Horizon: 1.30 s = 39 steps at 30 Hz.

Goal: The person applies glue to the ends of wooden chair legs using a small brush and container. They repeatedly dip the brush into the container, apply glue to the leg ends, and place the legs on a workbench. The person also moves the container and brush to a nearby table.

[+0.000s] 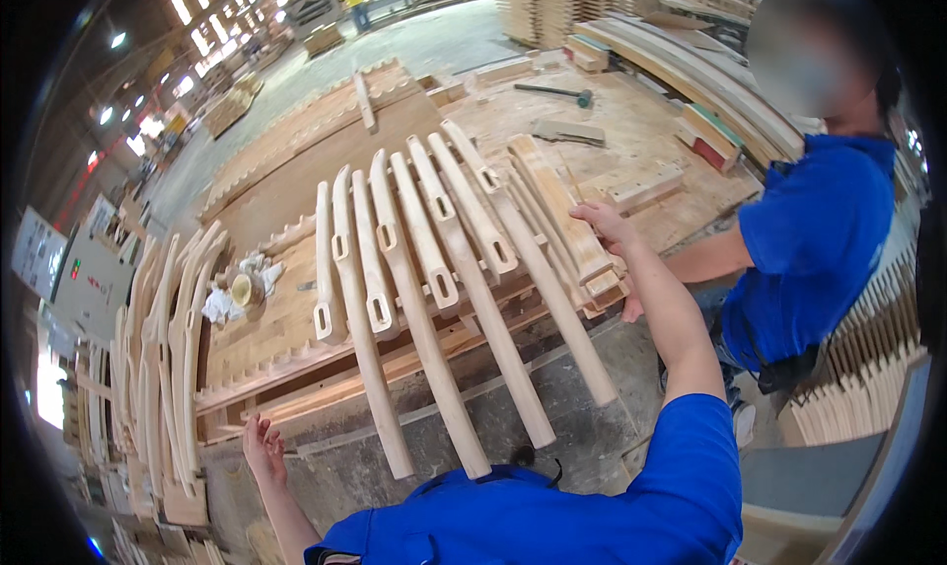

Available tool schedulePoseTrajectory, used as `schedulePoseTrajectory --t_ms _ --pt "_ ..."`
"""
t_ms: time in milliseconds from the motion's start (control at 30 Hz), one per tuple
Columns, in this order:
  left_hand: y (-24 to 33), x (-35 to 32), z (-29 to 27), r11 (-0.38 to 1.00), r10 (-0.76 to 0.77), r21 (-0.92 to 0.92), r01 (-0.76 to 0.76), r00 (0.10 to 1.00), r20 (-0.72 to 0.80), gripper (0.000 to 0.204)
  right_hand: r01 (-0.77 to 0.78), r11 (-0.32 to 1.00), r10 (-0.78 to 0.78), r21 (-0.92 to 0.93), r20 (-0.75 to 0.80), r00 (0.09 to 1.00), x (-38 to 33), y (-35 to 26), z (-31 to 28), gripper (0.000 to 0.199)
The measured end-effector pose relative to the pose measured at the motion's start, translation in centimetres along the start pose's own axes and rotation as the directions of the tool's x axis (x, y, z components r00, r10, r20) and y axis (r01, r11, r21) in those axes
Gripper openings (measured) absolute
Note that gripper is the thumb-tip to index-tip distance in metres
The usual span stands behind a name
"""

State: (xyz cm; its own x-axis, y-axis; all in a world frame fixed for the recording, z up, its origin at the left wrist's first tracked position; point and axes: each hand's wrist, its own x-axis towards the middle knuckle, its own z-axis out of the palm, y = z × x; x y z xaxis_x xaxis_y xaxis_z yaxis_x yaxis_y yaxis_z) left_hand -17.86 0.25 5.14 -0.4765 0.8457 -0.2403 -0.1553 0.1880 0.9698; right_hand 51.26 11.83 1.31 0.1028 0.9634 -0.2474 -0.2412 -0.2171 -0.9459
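Note:
My right hand is closed over the right part of the workbench, with a thin wooden stick poking up from its fingers. It is beside a stack of flat wooden pieces; whether it touches them I cannot tell. My left hand hangs off the bench's near edge, holding nothing, its fingers loosely bent and apart. Between my hands, several pale curved wooden legs with oval slots lie side by side, the longer ones jutting over the edge towards me.
A co-worker in a blue shirt stands at the right, one hand close under my right forearm. On the bench are a glue pot by a white rag and a mallet. More curved legs stand at the left.

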Motion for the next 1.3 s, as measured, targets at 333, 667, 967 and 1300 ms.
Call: schedulePoseTrajectory --t_ms 333,667,967,1300 --pt "-0.1 -2.9 3.7 0.625 0.245 -0.704 0.337 0.771 0.588 0.057 -0.161 0.869 0.082 -0.467 -0.186 0.979 0.6 0.5 -0.7 0.04" --pt "0.2 -0.3 0.3 0.672 0.164 -0.686 0.28 0.846 0.507 0.037 0.137 0.921 -0.304 -0.363 -0.454 0.837 -2.7 -1.1 0.2 0.032" --pt "2.7 14.5 -7.6 0.318 0.757 0.82 -0.475 0.648 0.082 0.024 0.271 0.932 -0.349 -0.24 -0.395 0.85 -16.8 -3.7 11.9 0.032" --pt "4.2 24.2 -14.5 0.078 0.477 0.558 -0.826 0.522 0.707 0.02 0.405 0.912 -0.405 -0.066 -0.305 0.862 -24.2 2.8 32.7 0.038"
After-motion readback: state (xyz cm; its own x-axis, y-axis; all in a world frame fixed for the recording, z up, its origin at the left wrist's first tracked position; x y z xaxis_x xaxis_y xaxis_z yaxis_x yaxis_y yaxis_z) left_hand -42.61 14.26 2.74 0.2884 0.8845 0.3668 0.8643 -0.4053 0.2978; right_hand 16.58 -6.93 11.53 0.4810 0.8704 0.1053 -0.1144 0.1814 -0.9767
